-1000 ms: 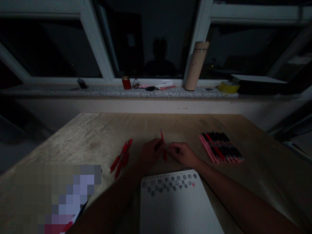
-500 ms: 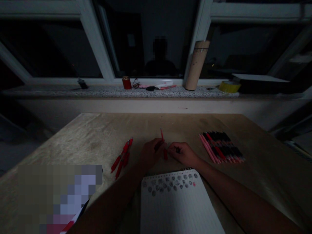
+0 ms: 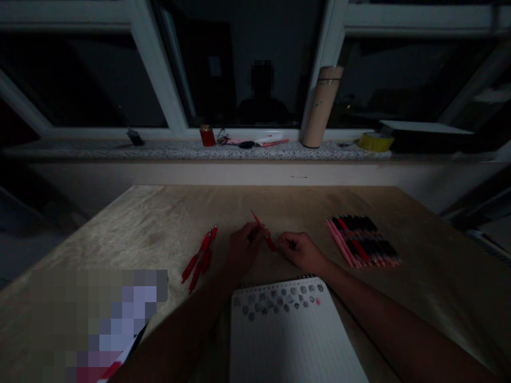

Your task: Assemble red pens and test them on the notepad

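Observation:
My left hand [image 3: 244,244] is closed on a slim red pen [image 3: 270,242], which slants with its thin upper end pointing up and to the left. Its lower end lies close to the curled fingertips of my right hand [image 3: 300,250]. Those fingers are pinched together, and what they hold, if anything, is hidden. Below both hands lies a spiral notepad [image 3: 295,340] with rows of dark scribbled circles and one red mark. Several red pens [image 3: 198,259] are loosely piled left of my left hand. To the right, black, red and pink pens [image 3: 363,240] lie side by side.
Beyond the table [image 3: 159,207] runs a speckled windowsill [image 3: 171,151]. On it are a red jar [image 3: 207,136], a tall wooden-looking flask [image 3: 323,106], yellow tape [image 3: 376,142] and a dark box [image 3: 431,137]. A blurred-out patch covers the lower left.
The red pen has tilted, its upper end swinging left and its lower end shifting slightly up. My left hand has moved a little left, while my right hand is almost unmoved.

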`<state>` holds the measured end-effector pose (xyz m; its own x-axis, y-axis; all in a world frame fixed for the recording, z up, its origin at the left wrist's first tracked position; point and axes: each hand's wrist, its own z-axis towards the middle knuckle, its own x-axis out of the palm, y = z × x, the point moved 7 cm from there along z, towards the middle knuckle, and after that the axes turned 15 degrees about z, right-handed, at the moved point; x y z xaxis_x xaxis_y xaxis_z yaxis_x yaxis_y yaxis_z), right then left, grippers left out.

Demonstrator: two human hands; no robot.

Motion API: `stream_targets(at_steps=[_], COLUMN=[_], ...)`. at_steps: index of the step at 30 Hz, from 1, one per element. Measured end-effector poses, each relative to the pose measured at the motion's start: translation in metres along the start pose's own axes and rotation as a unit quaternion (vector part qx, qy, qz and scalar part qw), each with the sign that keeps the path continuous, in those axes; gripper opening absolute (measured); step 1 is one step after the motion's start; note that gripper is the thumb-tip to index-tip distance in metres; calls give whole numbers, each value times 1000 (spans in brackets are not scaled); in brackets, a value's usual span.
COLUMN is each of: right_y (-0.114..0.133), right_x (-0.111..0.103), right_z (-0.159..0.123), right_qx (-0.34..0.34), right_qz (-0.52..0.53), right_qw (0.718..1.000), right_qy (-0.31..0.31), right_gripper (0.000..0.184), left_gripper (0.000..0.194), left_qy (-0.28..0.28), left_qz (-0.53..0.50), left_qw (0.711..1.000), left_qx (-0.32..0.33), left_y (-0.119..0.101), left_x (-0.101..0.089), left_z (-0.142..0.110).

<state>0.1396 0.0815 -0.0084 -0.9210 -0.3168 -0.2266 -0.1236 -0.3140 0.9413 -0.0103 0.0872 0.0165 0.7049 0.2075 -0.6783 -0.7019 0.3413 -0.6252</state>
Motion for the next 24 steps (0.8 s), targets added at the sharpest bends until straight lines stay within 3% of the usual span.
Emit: stream_targets(at_steps=[5, 16, 24], right_y=[0, 0, 7], right_x=[-6, -1, 1], right_z=[2, 1, 0], right_qx=[-16, 5, -7], right_qz=[-11, 11, 5], right_qw=[998, 1000, 1000], right_qy=[-53, -12, -3], right_gripper=[27, 29, 27], left_gripper=[23, 20, 23], left_qy=[-5, -18, -28], left_qz=[-34, -82, -85], left_qw=[999, 996, 996], left_qx=[-19, -38, -17], left_y=[3, 4, -1], left_x=[-1, -4, -10], left_z=[0, -2, -4])
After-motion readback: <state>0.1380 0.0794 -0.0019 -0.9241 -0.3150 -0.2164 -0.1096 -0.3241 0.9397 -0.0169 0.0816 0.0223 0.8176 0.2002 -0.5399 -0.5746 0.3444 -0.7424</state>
